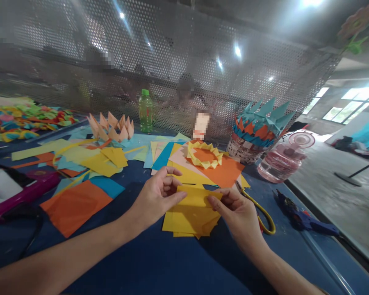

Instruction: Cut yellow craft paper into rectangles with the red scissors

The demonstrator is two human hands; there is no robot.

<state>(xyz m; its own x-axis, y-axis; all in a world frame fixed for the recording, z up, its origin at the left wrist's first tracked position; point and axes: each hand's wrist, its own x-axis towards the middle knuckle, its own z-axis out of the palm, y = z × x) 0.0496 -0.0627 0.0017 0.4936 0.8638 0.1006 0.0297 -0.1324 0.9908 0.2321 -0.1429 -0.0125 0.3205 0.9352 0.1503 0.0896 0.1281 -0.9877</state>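
Note:
A yellow paper sheet (199, 197) is held up between my two hands, over a loose stack of yellow squares (187, 225) on the blue table. My left hand (161, 190) pinches its upper left corner between thumb and fingers. At the upper right corner, my right hand (235, 209) grips the sheet with the thumb on the near side. Just beyond lies a yellow folded-paper ring (204, 155), resting on orange paper (230, 170). Scissors with yellow handles (269, 221) lie beside my right hand, partly hidden by it.
A purple glue gun (39, 188) lies left, a blue glue gun (307, 221) right. Beyond stand a pink water bottle (281, 159), a green bottle (145, 112), a layered paper piece (255, 131) and a peach paper crown (110, 129). Orange squares (76, 207) and scraps cover the left side.

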